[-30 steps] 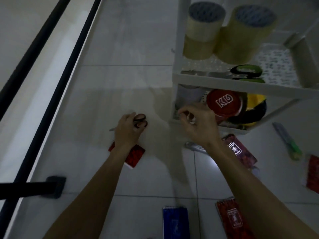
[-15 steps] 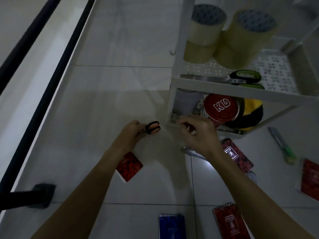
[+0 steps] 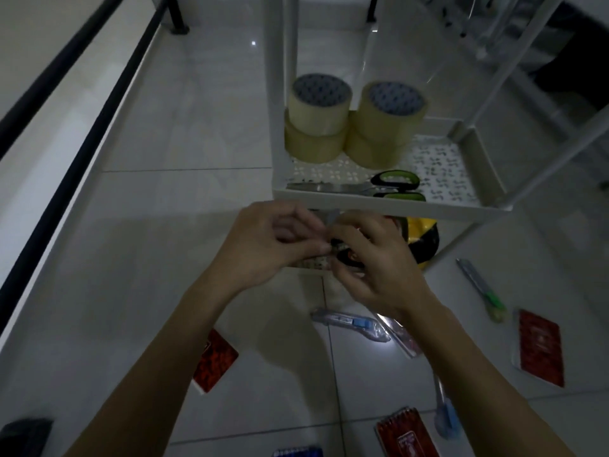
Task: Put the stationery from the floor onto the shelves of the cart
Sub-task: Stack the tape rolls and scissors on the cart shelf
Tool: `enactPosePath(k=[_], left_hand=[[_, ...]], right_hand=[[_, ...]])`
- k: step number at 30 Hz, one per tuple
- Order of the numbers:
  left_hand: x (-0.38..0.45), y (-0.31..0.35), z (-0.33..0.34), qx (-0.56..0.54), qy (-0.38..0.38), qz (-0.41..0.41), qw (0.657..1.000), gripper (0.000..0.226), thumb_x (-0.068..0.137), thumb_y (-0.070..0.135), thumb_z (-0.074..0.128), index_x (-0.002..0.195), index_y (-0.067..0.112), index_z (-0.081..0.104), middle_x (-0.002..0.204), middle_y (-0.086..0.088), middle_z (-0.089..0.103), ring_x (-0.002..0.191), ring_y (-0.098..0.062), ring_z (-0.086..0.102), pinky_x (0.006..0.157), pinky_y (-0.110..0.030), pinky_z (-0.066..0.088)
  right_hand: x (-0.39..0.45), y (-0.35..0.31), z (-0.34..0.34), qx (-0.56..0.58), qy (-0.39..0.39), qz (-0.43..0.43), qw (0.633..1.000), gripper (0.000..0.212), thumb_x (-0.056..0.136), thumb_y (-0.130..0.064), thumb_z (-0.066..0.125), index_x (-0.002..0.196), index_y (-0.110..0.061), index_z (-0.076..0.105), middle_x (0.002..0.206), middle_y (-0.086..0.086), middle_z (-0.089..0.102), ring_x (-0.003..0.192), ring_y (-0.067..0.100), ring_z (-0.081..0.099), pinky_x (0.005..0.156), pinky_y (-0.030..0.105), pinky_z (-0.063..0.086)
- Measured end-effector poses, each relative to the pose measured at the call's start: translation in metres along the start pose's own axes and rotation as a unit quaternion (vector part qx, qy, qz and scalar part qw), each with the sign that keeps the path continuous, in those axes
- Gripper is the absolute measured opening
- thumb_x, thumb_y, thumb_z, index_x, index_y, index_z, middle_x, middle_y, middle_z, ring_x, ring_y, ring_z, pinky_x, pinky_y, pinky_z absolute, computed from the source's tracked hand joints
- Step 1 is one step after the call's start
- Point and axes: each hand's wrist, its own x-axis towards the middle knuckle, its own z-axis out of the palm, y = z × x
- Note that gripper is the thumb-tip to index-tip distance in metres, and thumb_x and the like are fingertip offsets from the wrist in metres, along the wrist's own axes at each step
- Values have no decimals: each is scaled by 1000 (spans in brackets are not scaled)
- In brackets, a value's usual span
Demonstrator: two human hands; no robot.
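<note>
Meeting in front of the cart (image 3: 389,201), your left hand (image 3: 263,245) and right hand (image 3: 372,265) both have their fingers curled on the small black-handled scissors (image 3: 346,255), held just below the middle shelf's front rim. Behind that rim lie green-handled scissors (image 3: 393,184) and four tape rolls (image 3: 354,122); notepads (image 3: 214,361) and a green cutter (image 3: 482,288) lie on the floor.

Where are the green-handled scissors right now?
In the head view, the green-handled scissors lie along the front edge of the cart's middle shelf, right of centre, in front of the tape rolls and just above both hands.
</note>
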Motion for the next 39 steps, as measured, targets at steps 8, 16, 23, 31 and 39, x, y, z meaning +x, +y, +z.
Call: enactPosePath(k=[8, 16, 23, 31, 39], left_hand=[[27, -6, -12, -32, 272, 45, 961, 33, 87, 40, 76, 104, 22, 54, 79, 1, 54, 73, -21, 55, 67, -41, 50], [47, -16, -3, 113, 222, 51, 967, 26, 88, 29, 79, 110, 28, 67, 112, -2, 49, 92, -8, 60, 69, -11, 45], [58, -14, 5, 74, 213, 5, 974, 19, 90, 27, 75, 107, 22, 68, 114, -8, 44, 103, -12, 57, 75, -1, 44], [57, -27, 13, 19, 214, 16, 976, 25, 98, 32, 68, 122, 29, 62, 113, 0, 38, 109, -6, 54, 82, 1, 42], [64, -44, 12, -9, 195, 30, 980, 56, 100, 42, 63, 151, 34, 44, 130, -17, 46, 122, -13, 55, 88, -1, 45]], right_hand=[[40, 37, -46, -101, 3, 141, 985, 39, 98, -41, 51, 122, -16, 70, 114, 15, 57, 105, 35, 55, 88, 50, 47], [84, 48, -44, -27, -96, 231, 968, 15, 81, -30, 67, 91, -24, 75, 101, 1, 63, 96, 23, 61, 82, 43, 54], [97, 62, -64, -32, -216, 301, 928, 9, 83, -22, 74, 91, -18, 77, 97, 3, 71, 90, 22, 67, 83, 43, 60], [102, 64, -55, -26, -203, 342, 917, 20, 73, -25, 83, 87, -13, 73, 87, 6, 70, 80, 21, 67, 75, 41, 62], [97, 52, -41, -8, -103, 353, 930, 15, 70, -24, 83, 78, -14, 76, 77, 4, 73, 71, 16, 69, 69, 43, 63]])
